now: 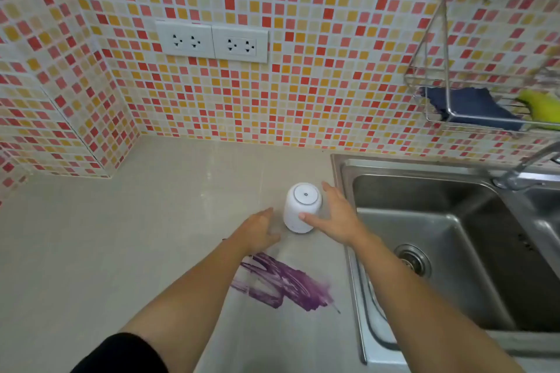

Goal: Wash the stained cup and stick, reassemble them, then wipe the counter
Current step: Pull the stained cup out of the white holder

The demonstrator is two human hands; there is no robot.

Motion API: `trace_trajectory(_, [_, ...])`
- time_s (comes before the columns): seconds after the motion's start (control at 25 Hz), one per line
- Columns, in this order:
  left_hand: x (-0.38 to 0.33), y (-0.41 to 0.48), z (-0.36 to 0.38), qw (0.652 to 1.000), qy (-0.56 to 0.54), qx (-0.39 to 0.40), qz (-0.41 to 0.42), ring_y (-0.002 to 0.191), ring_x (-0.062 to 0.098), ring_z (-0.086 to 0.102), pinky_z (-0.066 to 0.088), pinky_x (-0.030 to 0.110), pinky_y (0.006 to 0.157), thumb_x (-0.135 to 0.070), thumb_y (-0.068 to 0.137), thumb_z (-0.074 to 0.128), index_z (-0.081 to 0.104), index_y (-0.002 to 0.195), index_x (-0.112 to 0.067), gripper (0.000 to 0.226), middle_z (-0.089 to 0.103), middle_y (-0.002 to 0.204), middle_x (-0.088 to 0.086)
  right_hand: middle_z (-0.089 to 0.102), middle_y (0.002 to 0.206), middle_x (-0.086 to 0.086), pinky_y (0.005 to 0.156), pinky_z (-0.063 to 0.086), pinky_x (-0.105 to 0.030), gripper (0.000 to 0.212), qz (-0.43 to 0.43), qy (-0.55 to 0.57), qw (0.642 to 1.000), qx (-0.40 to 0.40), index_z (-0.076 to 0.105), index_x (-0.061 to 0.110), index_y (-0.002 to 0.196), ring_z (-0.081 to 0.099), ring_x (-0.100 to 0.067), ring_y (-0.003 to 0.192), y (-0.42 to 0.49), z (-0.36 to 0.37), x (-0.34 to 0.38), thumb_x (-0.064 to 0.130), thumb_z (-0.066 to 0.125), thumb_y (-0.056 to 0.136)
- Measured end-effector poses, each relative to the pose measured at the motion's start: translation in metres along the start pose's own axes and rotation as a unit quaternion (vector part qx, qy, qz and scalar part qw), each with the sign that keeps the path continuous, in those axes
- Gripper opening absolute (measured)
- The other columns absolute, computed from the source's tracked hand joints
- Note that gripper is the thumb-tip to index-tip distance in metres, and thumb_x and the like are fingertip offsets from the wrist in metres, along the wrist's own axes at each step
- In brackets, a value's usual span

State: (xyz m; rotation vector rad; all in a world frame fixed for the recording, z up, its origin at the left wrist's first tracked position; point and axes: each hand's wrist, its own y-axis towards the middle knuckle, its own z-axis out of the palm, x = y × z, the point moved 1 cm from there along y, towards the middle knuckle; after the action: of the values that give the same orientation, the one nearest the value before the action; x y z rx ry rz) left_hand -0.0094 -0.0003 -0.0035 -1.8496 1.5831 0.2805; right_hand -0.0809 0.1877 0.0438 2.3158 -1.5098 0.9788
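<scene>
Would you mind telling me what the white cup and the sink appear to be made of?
Cup: likely plastic, possibly ceramic; smooth, opaque white, matte with little glare. Sink: stainless steel, brushed finish; grey metallic sheen and soft reflections.

Both bare forearms reach forward. The right hand is spread wide, its fingers straight and its thumb tip touching the cup inside its span. The left hand hovers just left of that span, palm down and relaxed, holding nothing. A dark sleeve covers the left upper arm.
</scene>
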Motion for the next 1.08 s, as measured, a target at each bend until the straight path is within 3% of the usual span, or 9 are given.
trace_trajectory(0.08, [0.002,0.012,0.008,0.998,-0.057,-0.012,0.021,0.122,0.027,0.048,0.040,0.037,0.103,-0.027,0.085,0.060,0.037,0.137,-0.010,0.060,0.049,0.137,0.012,0.017,0.155,0.000,0.112,0.019,-0.032,0.111,-0.017,-0.003,1.000,0.015,0.011,0.018,0.149,0.019,-0.017,0.141,0.013,0.003,-0.003,0.054,0.076,0.066])
trace_trajectory(0.16, [0.000,0.016,0.018,0.992,-0.115,-0.026,0.038,0.111,0.019,0.054,0.045,0.035,0.096,-0.029,0.079,0.067,0.043,0.131,-0.020,0.058,0.056,0.128,0.001,0.024,0.153,0.000,0.111,0.024,-0.036,0.114,-0.023,-0.015,0.999,0.024,0.014,0.020,0.148,0.026,-0.020,0.138,0.019,0.009,-0.004,0.053,0.079,0.061])
trace_trajectory(0.28, [-0.005,0.025,0.024,0.979,-0.196,-0.044,0.033,0.108,0.012,0.056,0.045,0.025,0.091,-0.031,0.071,0.077,0.042,0.133,-0.029,0.072,0.059,0.122,-0.009,0.048,0.135,0.004,0.098,0.041,-0.036,0.095,-0.041,0.000,0.999,-0.004,0.033,0.027,0.137,0.046,-0.020,0.122,0.027,0.012,-0.006,0.050,0.080,0.058])
trace_trajectory(0.44, [-0.012,0.032,0.028,0.965,-0.250,-0.074,0.023,0.110,0.012,0.056,0.045,0.025,0.090,-0.030,0.062,0.085,0.042,0.134,-0.028,0.083,0.059,0.122,-0.009,0.056,0.117,0.009,0.083,0.042,-0.024,0.079,-0.046,0.047,0.997,-0.026,0.045,0.028,0.125,0.053,-0.012,0.103,0.030,0.005,-0.008,0.044,0.084,0.058])
trace_trajectory(0.72, [-0.014,0.036,0.027,0.955,-0.277,-0.107,0.030,0.112,0.009,0.053,0.043,0.022,0.092,-0.035,0.061,0.086,0.040,0.137,-0.026,0.089,0.056,0.129,-0.008,0.057,0.118,0.006,0.083,0.045,-0.023,0.081,-0.035,0.075,0.995,-0.047,0.045,0.024,0.127,0.052,-0.011,0.100,0.035,-0.001,-0.006,0.045,0.084,0.059])
trace_trajectory(1.08, [-0.016,0.037,0.025,0.958,-0.273,-0.086,0.025,0.103,0.007,0.055,0.040,0.015,0.083,-0.029,0.062,0.086,0.046,0.134,-0.026,0.082,0.059,0.113,-0.013,0.059,0.118,0.005,0.088,0.051,-0.034,0.085,-0.032,0.045,0.997,-0.057,0.046,0.023,0.124,0.056,-0.015,0.102,0.035,-0.006,-0.003,0.052,0.083,0.053])
